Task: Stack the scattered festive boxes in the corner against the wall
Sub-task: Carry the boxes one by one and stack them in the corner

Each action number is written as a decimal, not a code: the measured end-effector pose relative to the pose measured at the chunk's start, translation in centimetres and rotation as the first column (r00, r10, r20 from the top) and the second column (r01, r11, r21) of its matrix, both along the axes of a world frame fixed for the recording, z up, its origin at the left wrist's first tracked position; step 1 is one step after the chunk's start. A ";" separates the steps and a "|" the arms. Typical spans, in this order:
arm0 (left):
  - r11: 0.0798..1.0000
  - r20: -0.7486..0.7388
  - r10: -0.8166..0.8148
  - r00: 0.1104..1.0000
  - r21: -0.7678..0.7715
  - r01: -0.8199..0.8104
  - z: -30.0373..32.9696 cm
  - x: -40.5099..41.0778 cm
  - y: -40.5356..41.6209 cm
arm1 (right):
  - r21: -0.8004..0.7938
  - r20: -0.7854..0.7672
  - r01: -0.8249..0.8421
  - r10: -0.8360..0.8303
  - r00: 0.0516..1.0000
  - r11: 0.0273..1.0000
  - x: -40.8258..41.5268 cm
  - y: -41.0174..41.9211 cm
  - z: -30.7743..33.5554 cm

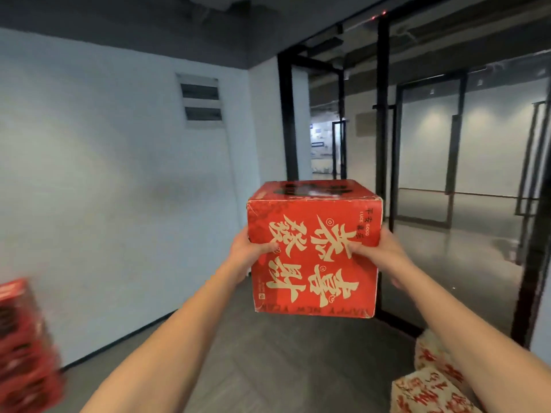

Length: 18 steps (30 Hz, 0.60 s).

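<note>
Item: red box (314,251), centre of the frame. You are holding it up in the air at arm's length, clear of the floor, between both hands. Left hand (249,253) is pressing the left side, thumb wrapping onto the front face; right hand (383,254) is doing the same on the right side. Each grip is closing on the box only.

Orientation: roughly a cube, so no clear long axis. The printed face is pointing toward you, its lettering reading upside down; the top is tilting slightly away.

Progress: a blurred red stack (26,350) is standing against the wall (104,174) at lower left. Two pale boxes (429,389) are lying on the floor (268,353) at lower right, seemingly awaiting stacking. You are likely partway through.
</note>
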<state>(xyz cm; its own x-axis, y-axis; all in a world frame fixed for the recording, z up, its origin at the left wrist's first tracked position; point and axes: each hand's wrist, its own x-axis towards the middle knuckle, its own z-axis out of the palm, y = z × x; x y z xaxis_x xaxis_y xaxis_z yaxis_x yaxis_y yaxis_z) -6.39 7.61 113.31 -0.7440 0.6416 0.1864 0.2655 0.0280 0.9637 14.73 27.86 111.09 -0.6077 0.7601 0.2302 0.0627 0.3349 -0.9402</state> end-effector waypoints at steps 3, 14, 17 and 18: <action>0.990 0.023 0.137 0.990 0.026 -0.138 0.3 -6.9 -7.8 | 0.024 0.012 -0.151 0.151 0.988 0.988 -10.0 -4.7 1.1; 0.836 0.005 0.544 0.839 0.088 -0.542 0.9 -32.7 -33.6 | 0.090 -0.005 -0.547 0.549 0.836 0.833 -47.2 -25.0 3.1; 0.796 -0.016 0.602 0.799 0.096 -0.598 1.3 -38.9 -38.7 | 0.098 -0.003 -0.601 0.605 0.797 0.793 -55.8 -29.5 3.3; 0.779 -0.020 0.623 0.782 0.100 -0.619 1.3 -40.8 -40.1 | 0.095 -0.012 -0.616 0.620 0.785 0.782 -58.3 -30.7 3.3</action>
